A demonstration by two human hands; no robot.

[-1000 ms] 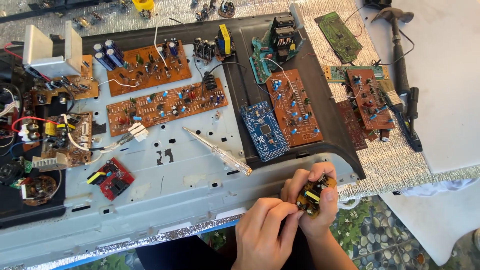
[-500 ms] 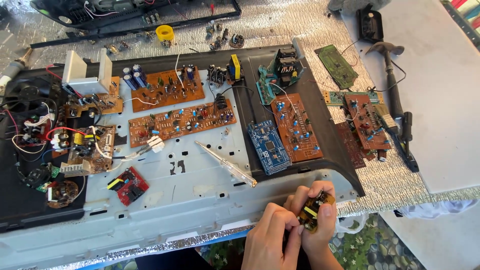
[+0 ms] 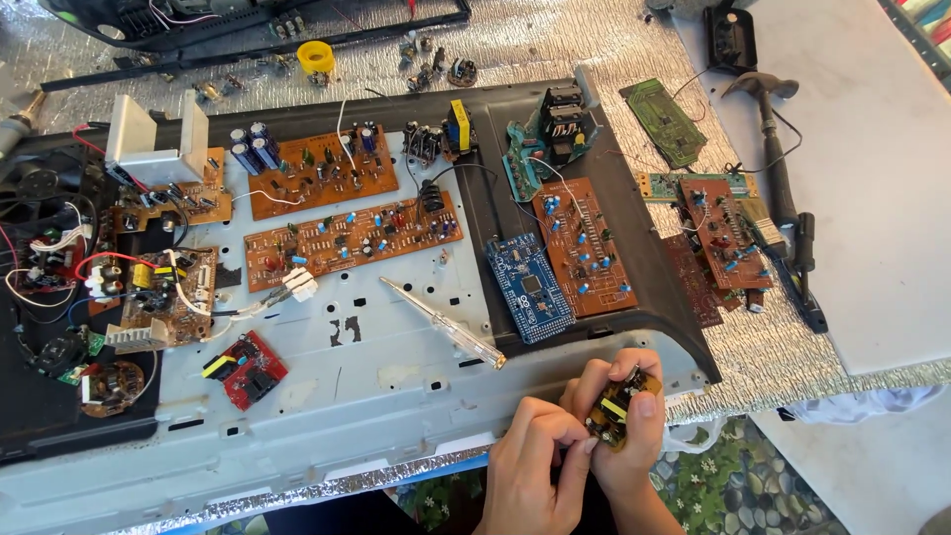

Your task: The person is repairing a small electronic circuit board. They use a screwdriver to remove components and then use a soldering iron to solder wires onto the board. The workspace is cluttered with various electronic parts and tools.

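My right hand holds a small brown circuit board with a yellow part on it, at the near edge of a grey metal panel. My left hand pinches the lower left side of the same board with its fingertips. Both hands are close together just off the panel's front edge. A clear-handled screwdriver lies on the panel, its handle end pointing at my hands.
Several brown circuit boards lie on the panel, with a blue board and a small red board. A tangle of wired parts sits at left. More boards and a soldering tool lie at right on silver foil.
The view has shifted slightly, so the panel and boards sit lower in the frame. My hands stay together on the small board, turning it a little.
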